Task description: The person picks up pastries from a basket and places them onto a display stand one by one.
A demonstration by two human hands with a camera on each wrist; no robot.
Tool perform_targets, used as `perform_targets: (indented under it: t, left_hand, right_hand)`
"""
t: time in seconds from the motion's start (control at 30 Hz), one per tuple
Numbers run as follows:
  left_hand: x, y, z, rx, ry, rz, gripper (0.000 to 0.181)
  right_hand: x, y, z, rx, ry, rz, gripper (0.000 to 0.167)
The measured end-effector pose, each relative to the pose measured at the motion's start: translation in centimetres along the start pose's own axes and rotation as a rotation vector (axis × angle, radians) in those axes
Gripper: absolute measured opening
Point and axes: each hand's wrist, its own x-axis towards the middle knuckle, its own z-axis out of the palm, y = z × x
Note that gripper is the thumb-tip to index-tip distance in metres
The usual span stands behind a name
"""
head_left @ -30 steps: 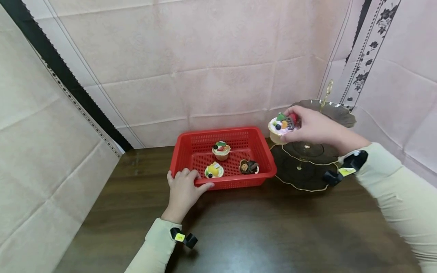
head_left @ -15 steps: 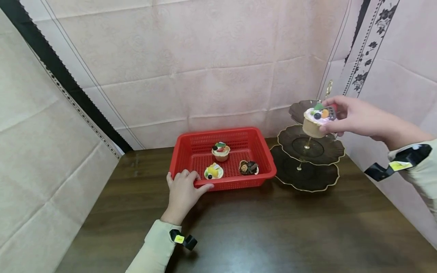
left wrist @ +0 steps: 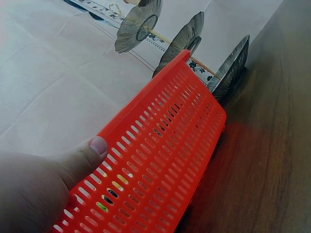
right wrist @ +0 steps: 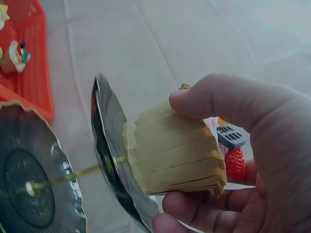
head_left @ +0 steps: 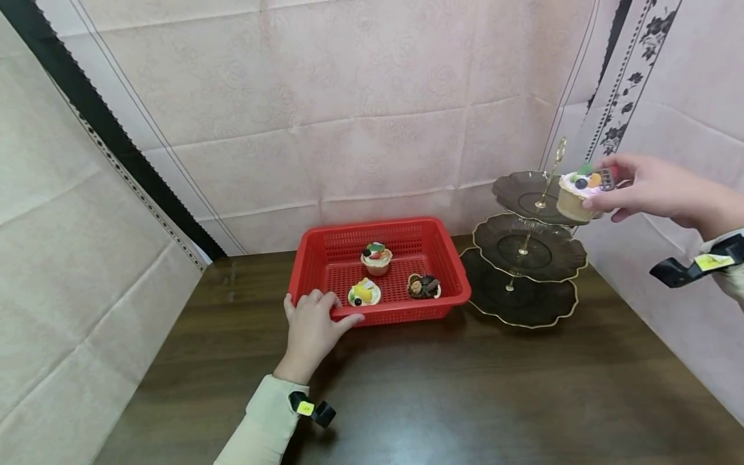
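Note:
My right hand [head_left: 657,192] pinches a cupcake [head_left: 575,196] topped with cream, fruit and a small grey piece. The cupcake is at the right part of the top tier of a three-tier stand [head_left: 523,248]; in the right wrist view its pleated base [right wrist: 170,150] is close against that tier [right wrist: 121,145], and I cannot tell whether it bears weight there. My left hand [head_left: 312,326] grips the near left rim of a red basket [head_left: 380,314], thumb along the outside. Inside the basket are a strawberry-topped cupcake [head_left: 376,257], a yellow-fruit cupcake [head_left: 364,292] and a chocolate cupcake [head_left: 423,285].
The brown wooden table [head_left: 407,394] stretches in front of the basket and stand. Pale cloth [head_left: 349,116] hangs behind and at both sides. A gold handle [head_left: 559,155] rises from the stand's top tier.
My right hand has carried the cupcake rightward, from beside the stand to its top tier, rising slightly. The left hand and basket have stayed in place.

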Motion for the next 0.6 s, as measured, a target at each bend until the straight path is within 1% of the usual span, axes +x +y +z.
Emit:
perform_targets:
  t: [0.1,0.27,0.33,0.47,0.6]
  left_hand:
    - [0.0,0.0,0.0,0.002,0.002,0.005,0.047]
    - [-0.1,-0.1,0.0,0.005,0.009,0.005,0.047]
    - [-0.1,-0.1,0.1,0.006,0.009,0.003,0.047]
    - [-0.1,0.0,0.1,0.003,0.007,0.0,0.046]
    - [0.0,0.0,0.1,0.005,0.011,0.002,0.047]
  right_hand:
    - [0.5,0.6,-0.6,-0.034,0.001,0.029,0.067]
    - [1.7,1.5,-0.8,-0.121,0.02,0.058,0.057]
    - [2.1,1.8,-0.8,-0.149,0.02,0.059,0.057]
    - [2.8,2.2,-0.9,-0.179,0.012,0.057,0.067]
    - [3.3,2.3,-1.0,-0.214,0.021,0.05,0.063]
